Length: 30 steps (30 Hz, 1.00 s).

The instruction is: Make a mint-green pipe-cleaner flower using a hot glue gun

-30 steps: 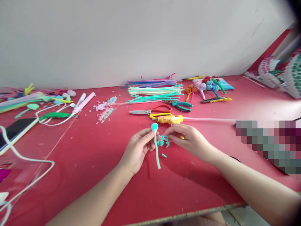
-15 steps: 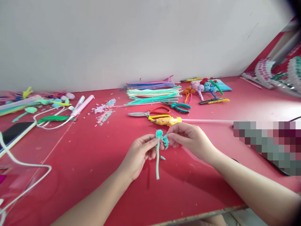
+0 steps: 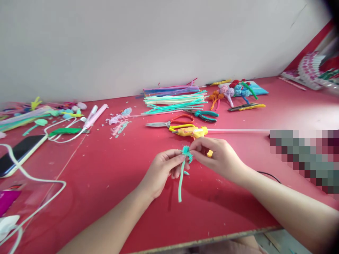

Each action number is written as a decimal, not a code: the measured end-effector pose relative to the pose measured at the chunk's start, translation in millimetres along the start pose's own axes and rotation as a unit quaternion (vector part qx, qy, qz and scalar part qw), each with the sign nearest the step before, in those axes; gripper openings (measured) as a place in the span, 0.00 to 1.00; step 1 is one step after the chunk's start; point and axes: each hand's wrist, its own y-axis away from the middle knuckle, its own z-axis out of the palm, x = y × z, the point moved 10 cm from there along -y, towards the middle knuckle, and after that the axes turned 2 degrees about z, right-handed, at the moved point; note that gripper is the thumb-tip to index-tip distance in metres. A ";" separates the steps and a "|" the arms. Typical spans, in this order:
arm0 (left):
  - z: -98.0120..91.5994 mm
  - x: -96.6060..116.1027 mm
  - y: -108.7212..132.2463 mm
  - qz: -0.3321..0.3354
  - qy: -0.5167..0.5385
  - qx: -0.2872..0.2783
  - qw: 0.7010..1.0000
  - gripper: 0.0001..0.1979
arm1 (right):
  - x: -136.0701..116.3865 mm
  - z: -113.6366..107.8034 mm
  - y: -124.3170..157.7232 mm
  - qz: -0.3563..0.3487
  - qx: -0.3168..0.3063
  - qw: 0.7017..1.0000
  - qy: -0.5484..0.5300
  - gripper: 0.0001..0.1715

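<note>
The left hand [image 3: 162, 171] pinched the mint-green stem [image 3: 180, 185] while the right hand [image 3: 221, 155] gripped the fringed strip [image 3: 190, 157], apparently mid-wrap, which called for even tension.

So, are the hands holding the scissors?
No, the scissors lie on the table, apart from the left hand and the right hand.
</note>
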 end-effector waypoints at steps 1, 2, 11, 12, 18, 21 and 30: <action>0.2 0.2 -0.1 0.001 -0.002 -0.001 1.000 0.09 | -0.7 -1.1 0.3 -0.007 0.007 1.000 0.009 0.02; 0.4 0.4 -0.1 0.002 -0.004 -0.001 1.000 0.09 | -1.4 -1.8 0.4 -0.014 0.012 1.000 0.017 0.01; 0.9 2.3 0.8 0.000 -0.012 0.000 1.000 0.09 | -3.2 -3.4 0.0 -0.029 0.031 0.998 0.039 0.01; 0.9 2.0 0.6 -0.001 -0.011 0.002 1.000 0.09 | -3.2 -3.8 0.5 -0.030 0.033 0.998 0.040 0.01; -1.2 1.7 -0.1 -0.004 -0.008 0.018 1.000 0.09 | -9.5 -5.8 6.4 -0.070 0.067 0.992 0.078 0.03; -2.4 2.5 0.0 0.002 -0.007 0.024 1.000 0.09 | -13.1 -4.1 7.9 -0.082 0.081 0.988 0.106 0.05; -0.6 3.6 -0.2 0.018 0.016 0.013 1.000 0.08 | -15.2 -0.1 8.0 -0.087 0.085 0.986 0.113 0.06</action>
